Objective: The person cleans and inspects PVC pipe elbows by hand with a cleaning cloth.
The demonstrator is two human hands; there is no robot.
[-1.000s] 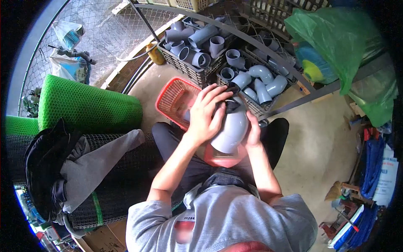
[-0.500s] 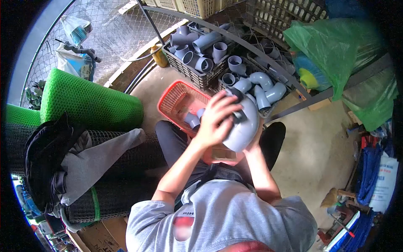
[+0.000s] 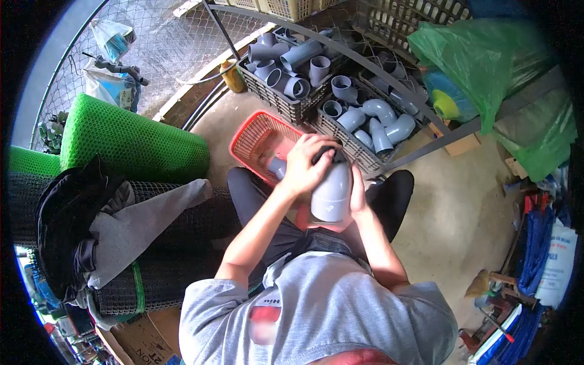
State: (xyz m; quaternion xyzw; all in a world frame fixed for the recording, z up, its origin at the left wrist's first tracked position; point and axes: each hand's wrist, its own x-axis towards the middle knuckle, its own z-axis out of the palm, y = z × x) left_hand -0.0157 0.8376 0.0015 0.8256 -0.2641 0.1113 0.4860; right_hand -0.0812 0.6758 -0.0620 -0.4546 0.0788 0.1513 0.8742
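Over my lap I hold a large grey plastic pipe elbow (image 3: 332, 193) between both hands. My left hand (image 3: 306, 163) is curled over its upper left side, pressing a dark, bunched cloth-like piece (image 3: 328, 152) against it. My right hand (image 3: 358, 196) grips the elbow along its right side; some of those fingers are hidden behind it. Just beyond my left hand stands a red plastic basket (image 3: 240, 143) with a few grey fittings (image 3: 277, 166) inside, partly covered by my arm and hand.
Two dark crates, one at the back (image 3: 267, 97) and one nearer (image 3: 365, 159), hold several grey pipe fittings. A metal bar (image 3: 420, 145) crosses over them. Green mesh rolls (image 3: 134, 140) lie to my left, with dark clothing (image 3: 67, 231) on black netting. Green plastic sheeting (image 3: 474, 67) hangs at right.
The elbow has turned and come slightly left and down, so one end now faces me. My left hand has shifted with the dark piece to its top; my right hand shows more at its side.
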